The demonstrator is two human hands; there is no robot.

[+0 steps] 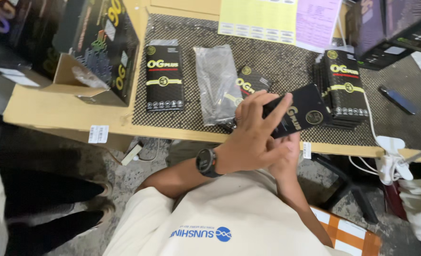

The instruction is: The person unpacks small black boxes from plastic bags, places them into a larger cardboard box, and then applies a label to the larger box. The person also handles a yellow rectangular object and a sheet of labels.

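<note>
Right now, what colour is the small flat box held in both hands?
Black flat box with gold markings, seen best in the head view.

Right hand (286,151) mostly hidden behind left hand (253,137) and black packet (298,114).

A packing or stockroom bench in a small shop or warehouse is shown. Across the middle of the frame a wooden table (54,111) is covered by a mesh mat (286,61), on which a stack of flat black packets (346,87) is piled. An opened cardboard carton (94,52) is seen at upper left, label sheets (260,19) are laid at the top, and a concrete floor (134,178) is seen below.
</note>
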